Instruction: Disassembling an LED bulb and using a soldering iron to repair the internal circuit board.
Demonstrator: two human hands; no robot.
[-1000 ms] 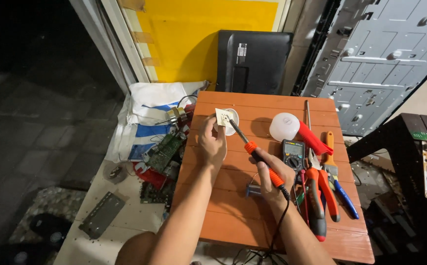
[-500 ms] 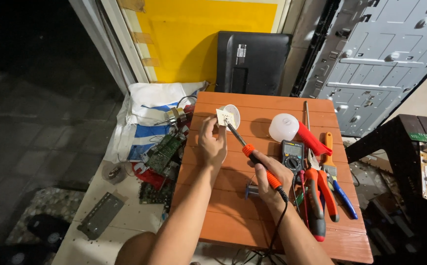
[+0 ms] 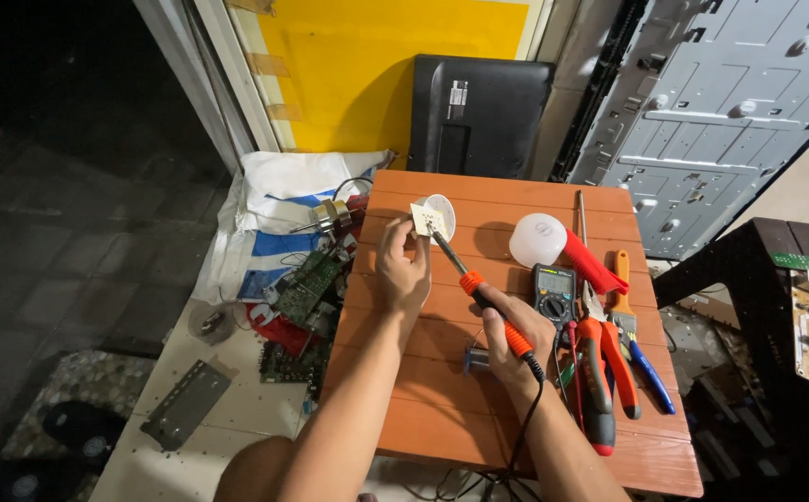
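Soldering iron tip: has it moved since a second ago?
No, barely. The soldering iron in the right hand keeps its tip at the small white square board held by the left hand, same spot relative to the white dome.

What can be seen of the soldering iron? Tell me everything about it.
The soldering iron is a slim tool with an orange-and-black grip, a dark metal shaft and a fine tip. The right hand holds it by the grip, slanted up and to the left above the orange wooden table. Its tip meets the small pale square board held up in the left hand. A black cord runs from the rear of the grip down past the wrist toward the near table edge.
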